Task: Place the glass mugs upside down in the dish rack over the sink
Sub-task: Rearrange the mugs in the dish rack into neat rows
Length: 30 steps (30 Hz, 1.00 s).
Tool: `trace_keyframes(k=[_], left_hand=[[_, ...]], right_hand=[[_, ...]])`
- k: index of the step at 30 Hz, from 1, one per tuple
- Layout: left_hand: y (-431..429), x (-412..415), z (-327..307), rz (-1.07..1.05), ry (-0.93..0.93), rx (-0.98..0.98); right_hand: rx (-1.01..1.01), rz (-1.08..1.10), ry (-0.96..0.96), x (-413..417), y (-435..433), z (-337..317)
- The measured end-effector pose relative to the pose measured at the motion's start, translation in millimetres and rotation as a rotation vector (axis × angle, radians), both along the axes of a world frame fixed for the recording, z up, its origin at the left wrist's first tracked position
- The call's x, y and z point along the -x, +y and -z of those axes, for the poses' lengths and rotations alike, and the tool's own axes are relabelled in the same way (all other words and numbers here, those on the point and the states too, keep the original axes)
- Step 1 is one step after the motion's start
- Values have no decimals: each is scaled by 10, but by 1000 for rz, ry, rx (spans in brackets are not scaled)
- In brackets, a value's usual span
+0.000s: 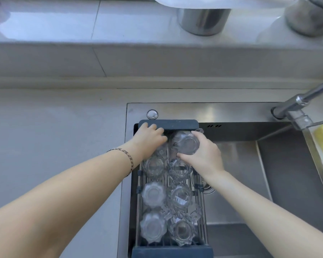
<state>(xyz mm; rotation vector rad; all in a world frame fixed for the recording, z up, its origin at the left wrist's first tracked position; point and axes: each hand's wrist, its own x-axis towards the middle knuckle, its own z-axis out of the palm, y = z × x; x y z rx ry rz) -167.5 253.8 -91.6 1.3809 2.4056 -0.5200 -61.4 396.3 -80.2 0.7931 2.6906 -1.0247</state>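
My two hands at the far end of a dish rack [177, 124] over a sink [241, 164].
My right hand [203, 155] grips an upturned glass mug [186, 144]; my left hand [149, 138] rests flat beside it, holding nothing; six mugs [153, 195] stand nearer me.

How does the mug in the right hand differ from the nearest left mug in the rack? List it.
The held mug sits at the rack's far end, gripped by the right hand; the nearest left mug stands free, untouched, at the near end. Both are clear glass, base up.
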Motion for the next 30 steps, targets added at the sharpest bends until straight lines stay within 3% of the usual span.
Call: trace_keyframes(k=[4, 10, 15, 21, 26, 30], left_hand=[[-133, -57, -70, -89, -65, -140], [-253, -266, -231, -832, -364, -586], [-93, -201, -132, -1129, -422, -575], [120, -228, 36, -1056, -314, -370], [160, -185, 78, -971, -238, -305], [60, -212, 141, -951, -204, -333]], right_hand=[[36, 43, 99, -254, 77, -120], [48, 101, 121, -425, 164, -147], [58, 94, 102, -407, 183, -162], [19, -27, 27, -156, 155, -216], [-149, -209, -170, 138, 56, -54], [-60, -155, -205, 258, -12, 142]])
